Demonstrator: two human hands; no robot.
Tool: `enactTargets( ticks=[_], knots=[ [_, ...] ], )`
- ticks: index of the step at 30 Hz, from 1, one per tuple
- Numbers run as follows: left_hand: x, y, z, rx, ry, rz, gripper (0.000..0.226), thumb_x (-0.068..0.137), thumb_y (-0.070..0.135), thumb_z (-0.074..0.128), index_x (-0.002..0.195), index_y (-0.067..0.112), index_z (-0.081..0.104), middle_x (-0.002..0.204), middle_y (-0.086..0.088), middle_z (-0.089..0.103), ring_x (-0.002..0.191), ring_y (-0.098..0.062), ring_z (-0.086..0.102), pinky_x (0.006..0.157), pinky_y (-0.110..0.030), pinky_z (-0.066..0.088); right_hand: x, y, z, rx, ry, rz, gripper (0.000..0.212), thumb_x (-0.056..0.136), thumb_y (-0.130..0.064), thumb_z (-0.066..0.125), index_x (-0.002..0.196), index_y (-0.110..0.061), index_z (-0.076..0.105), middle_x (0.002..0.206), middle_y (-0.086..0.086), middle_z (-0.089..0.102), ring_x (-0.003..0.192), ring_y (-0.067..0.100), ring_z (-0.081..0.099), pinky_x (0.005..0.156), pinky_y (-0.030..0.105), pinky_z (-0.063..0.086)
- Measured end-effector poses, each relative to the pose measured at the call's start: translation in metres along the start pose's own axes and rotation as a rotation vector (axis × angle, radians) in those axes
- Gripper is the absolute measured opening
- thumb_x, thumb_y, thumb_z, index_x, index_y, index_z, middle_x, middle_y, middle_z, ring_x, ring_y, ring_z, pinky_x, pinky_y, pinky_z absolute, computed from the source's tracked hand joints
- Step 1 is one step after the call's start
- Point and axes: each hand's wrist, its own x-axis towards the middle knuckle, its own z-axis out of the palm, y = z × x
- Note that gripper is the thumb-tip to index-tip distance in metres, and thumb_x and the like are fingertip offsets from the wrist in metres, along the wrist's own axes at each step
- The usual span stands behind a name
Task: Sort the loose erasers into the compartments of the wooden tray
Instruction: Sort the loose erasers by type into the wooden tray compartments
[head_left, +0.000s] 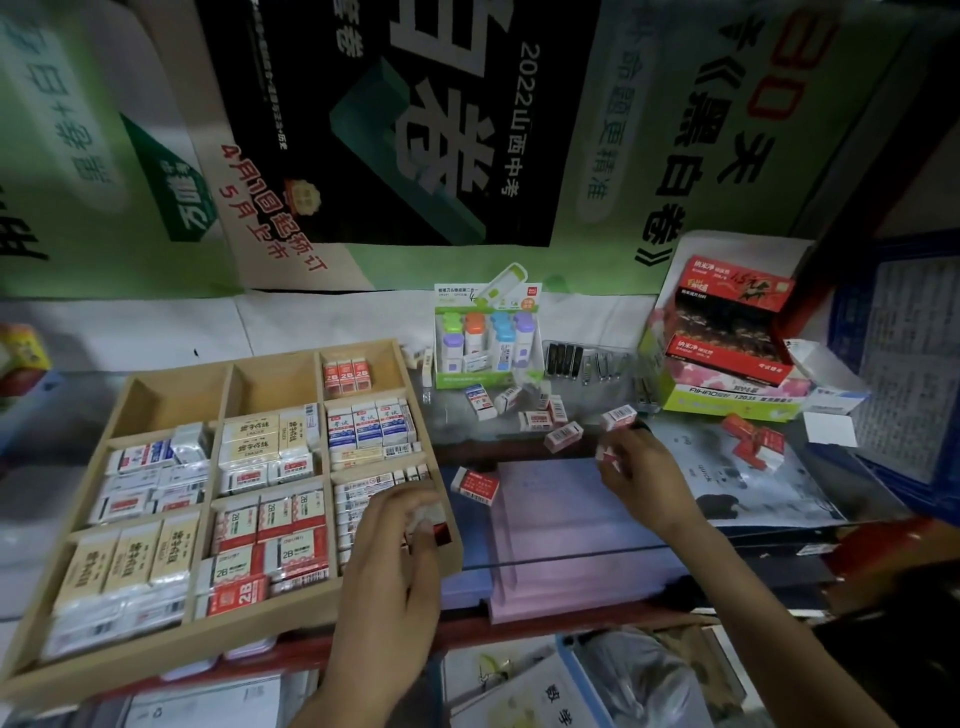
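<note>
The wooden tray (270, 366) sits at the left, most of its compartments packed with boxed erasers. My left hand (400, 556) reaches over its near right compartment, fingers closed on a red-and-white eraser (434, 522). Over the counter to the right of the tray, my right hand (641, 475) grips a small red-and-white eraser (607, 453). Several loose erasers (563, 435) lie scattered beyond that hand. One red eraser (475, 485) lies between my hands. A few more red erasers (756, 441) rest at the far right.
A green display box of colourful sharpeners (485, 338) stands behind the loose erasers. Nail clippers (597, 366) and stacked red and green boxes (727, 353) fill the back right. Posters cover the wall. A purple pad (561, 530) lies under glass.
</note>
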Motion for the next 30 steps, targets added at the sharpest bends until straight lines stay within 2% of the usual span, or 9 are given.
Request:
enactTargets(
  ticks=[6,8,12,15,18,21,23,26,30],
  knots=[
    [0.004,0.018,0.007,-0.172,0.032,-0.148,0.036,0.079,0.046,0.037,0.105,0.029,0.054,0.104,0.009,0.058,0.098,0.007,0.053,0.074,-0.002,0.039,-0.009,0.001,0.007,0.057,0.070,0.010,0.052,0.077,-0.019,0.076,0.120,-0.002,0.052,0.116,0.017,0.057,0.104,0.035,0.055,0.084,0.039,0.045],
    [0.004,0.020,0.008,-0.183,0.020,-0.184,0.028,0.081,0.042,0.041,0.104,0.031,0.054,0.104,0.010,0.058,0.098,0.006,0.054,0.074,-0.003,0.040,-0.008,0.005,0.003,0.103,0.080,0.040,0.066,0.072,-0.019,0.079,0.127,-0.003,0.047,0.121,0.014,0.056,0.109,0.029,0.054,0.090,0.042,0.047],
    [0.004,0.021,0.007,-0.177,0.015,-0.203,0.019,0.086,0.025,0.045,0.101,0.030,0.054,0.101,0.010,0.059,0.095,0.006,0.054,0.073,-0.003,0.040,-0.015,0.000,-0.003,0.208,0.036,0.104,0.043,0.079,0.002,0.067,0.120,-0.002,0.054,0.108,0.012,0.064,0.089,0.015,0.057,0.077,0.032,0.051],
    [0.004,0.022,0.009,-0.192,0.004,-0.232,0.023,0.093,0.007,0.050,0.101,0.028,0.055,0.100,0.008,0.061,0.096,0.006,0.055,0.075,-0.003,0.039,-0.021,-0.006,-0.006,0.262,0.056,0.170,0.036,0.080,0.001,0.067,0.114,-0.003,0.058,0.101,0.012,0.064,0.083,0.020,0.057,0.070,0.016,0.047],
    [0.007,0.026,0.010,-0.253,-0.016,-0.285,0.027,0.092,0.007,0.050,0.107,0.029,0.055,0.105,0.013,0.060,0.098,0.009,0.054,0.076,0.000,0.038,-0.026,-0.030,-0.015,0.412,0.070,0.234,0.038,0.078,-0.002,0.071,0.113,-0.008,0.058,0.094,0.003,0.063,0.084,0.018,0.061,0.065,0.005,0.044],
    [0.015,0.032,0.010,-0.446,-0.051,-0.388,0.034,0.089,0.023,0.050,0.123,0.021,0.053,0.112,0.017,0.061,0.103,0.009,0.056,0.084,-0.004,0.041,-0.037,-0.091,-0.029,0.881,-0.083,0.186,0.036,0.068,-0.008,0.074,0.102,-0.013,0.061,0.093,0.000,0.070,0.085,0.012,0.065,0.067,0.014,0.051],
    [0.020,0.035,0.010,-0.587,-0.064,-0.455,0.034,0.085,0.029,0.049,0.118,0.023,0.055,0.101,0.017,0.068,0.097,0.000,0.063,0.084,-0.012,0.047,-0.044,-0.127,-0.029,1.049,-0.273,0.122,0.038,0.063,-0.010,0.071,0.100,-0.013,0.062,0.091,-0.001,0.072,0.087,0.012,0.067,0.071,0.020,0.053],
    [0.025,0.035,0.003,-0.631,0.033,-0.507,0.016,0.093,0.020,0.047,0.095,0.023,0.063,0.078,0.005,0.066,0.077,-0.020,0.059,0.062,-0.014,0.048,-0.047,-0.164,-0.019,1.106,-0.380,0.046,0.037,0.064,-0.009,0.071,0.100,-0.009,0.063,0.090,-0.002,0.072,0.088,0.012,0.067,0.073,0.020,0.053],
    [0.026,0.015,-0.021,-0.688,0.150,-0.561,0.022,0.094,0.017,0.046,0.106,0.008,0.061,0.098,-0.012,0.070,0.089,-0.024,0.067,0.068,-0.020,0.055,-0.045,-0.193,-0.002,0.981,-0.333,-0.046,0.028,0.068,-0.013,0.075,0.090,-0.028,0.066,0.091,-0.016,0.071,0.088,0.003,0.067,0.074,0.017,0.052]
  ],
)
